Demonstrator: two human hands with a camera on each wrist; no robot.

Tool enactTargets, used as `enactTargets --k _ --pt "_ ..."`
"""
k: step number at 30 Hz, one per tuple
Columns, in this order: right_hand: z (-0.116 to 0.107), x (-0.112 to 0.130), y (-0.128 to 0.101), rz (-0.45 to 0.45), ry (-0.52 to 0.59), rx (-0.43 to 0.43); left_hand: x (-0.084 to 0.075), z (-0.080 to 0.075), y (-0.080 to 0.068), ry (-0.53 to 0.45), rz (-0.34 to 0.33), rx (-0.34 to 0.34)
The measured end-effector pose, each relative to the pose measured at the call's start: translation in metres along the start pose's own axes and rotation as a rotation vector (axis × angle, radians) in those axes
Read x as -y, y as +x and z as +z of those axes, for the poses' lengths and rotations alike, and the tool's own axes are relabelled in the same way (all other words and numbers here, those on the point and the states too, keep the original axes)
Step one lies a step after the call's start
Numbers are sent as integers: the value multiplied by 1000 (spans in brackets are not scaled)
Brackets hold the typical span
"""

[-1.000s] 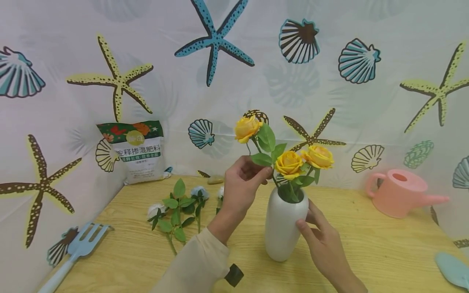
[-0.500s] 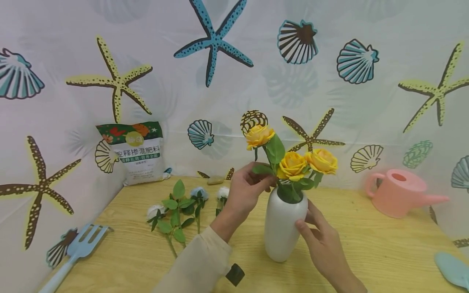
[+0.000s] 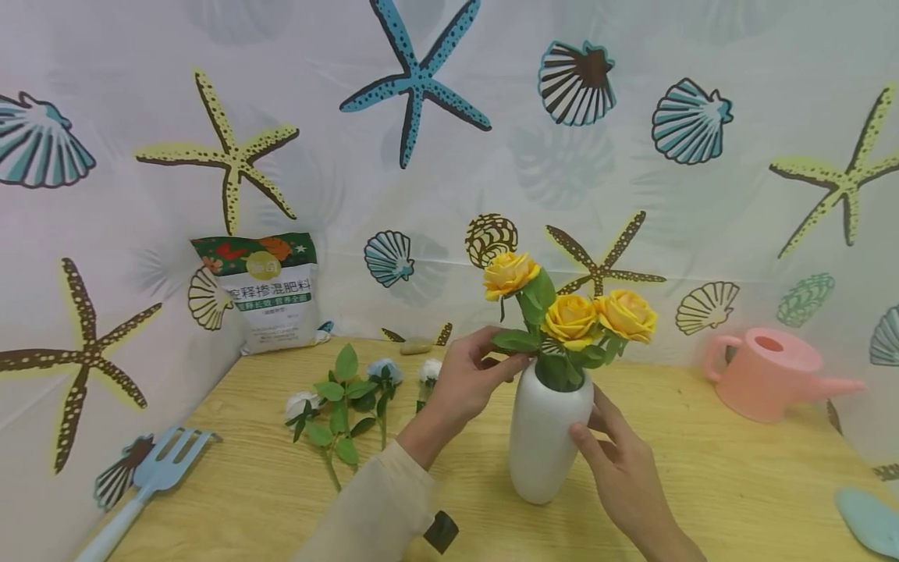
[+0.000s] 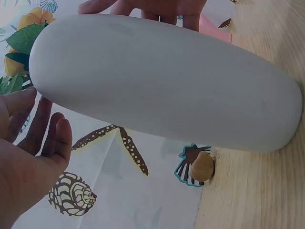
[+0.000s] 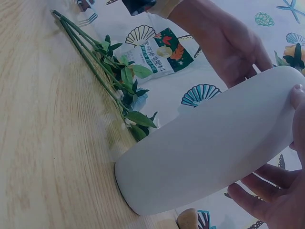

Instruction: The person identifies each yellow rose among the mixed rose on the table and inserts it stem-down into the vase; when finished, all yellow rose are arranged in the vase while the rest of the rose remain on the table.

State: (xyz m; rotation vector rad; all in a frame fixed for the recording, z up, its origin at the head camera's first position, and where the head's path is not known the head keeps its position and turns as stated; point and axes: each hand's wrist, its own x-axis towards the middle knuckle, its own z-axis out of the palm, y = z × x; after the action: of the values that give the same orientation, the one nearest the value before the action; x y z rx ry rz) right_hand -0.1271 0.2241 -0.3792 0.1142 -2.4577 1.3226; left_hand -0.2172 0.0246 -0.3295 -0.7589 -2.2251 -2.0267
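Note:
A white vase (image 3: 544,437) stands on the wooden table with several yellow roses in its mouth. The left-hand yellow rose (image 3: 510,275) rises highest, its stem running down into the vase. My left hand (image 3: 472,375) pinches that stem just above the rim; the fingertips are partly hidden by leaves. Around the vase's right side, my right hand (image 3: 618,457) grips with the thumb in front and the fingers behind. In the left wrist view the vase body (image 4: 162,81) fills the middle, with the left hand (image 4: 33,152) by its mouth. The right wrist view shows the right hand (image 5: 281,195) against the vase.
White and blue roses (image 3: 344,406) with green stems lie left of the vase. A blue garden fork (image 3: 158,472) is at the left edge and a fertilizer bag (image 3: 270,293) behind. A pink watering can (image 3: 772,371) and a blue tool (image 3: 867,519) are on the right. A stone (image 3: 416,346) sits at the back.
The left-hand rose has moved down and to the right, lowering into the vase, and my left hand has gone down with it. My right hand stays on the vase.

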Motion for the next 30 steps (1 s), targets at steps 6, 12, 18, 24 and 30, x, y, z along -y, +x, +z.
enactTargets --k 6,12,18,24,30 --pt "2 1 -1 21 1 19 12 -23 -12 -15 22 -45" --pt "3 2 -2 35 -3 26 21 -58 -26 -39 -19 -128" --pt "4 3 -3 53 -28 24 31 -93 -44 32 -112 -265" --pt "3 1 -3 41 -40 14 42 -122 -63 145 -255 -361" --pt "2 2 -2 45 -45 14 51 -145 -87 426 -330 -300"
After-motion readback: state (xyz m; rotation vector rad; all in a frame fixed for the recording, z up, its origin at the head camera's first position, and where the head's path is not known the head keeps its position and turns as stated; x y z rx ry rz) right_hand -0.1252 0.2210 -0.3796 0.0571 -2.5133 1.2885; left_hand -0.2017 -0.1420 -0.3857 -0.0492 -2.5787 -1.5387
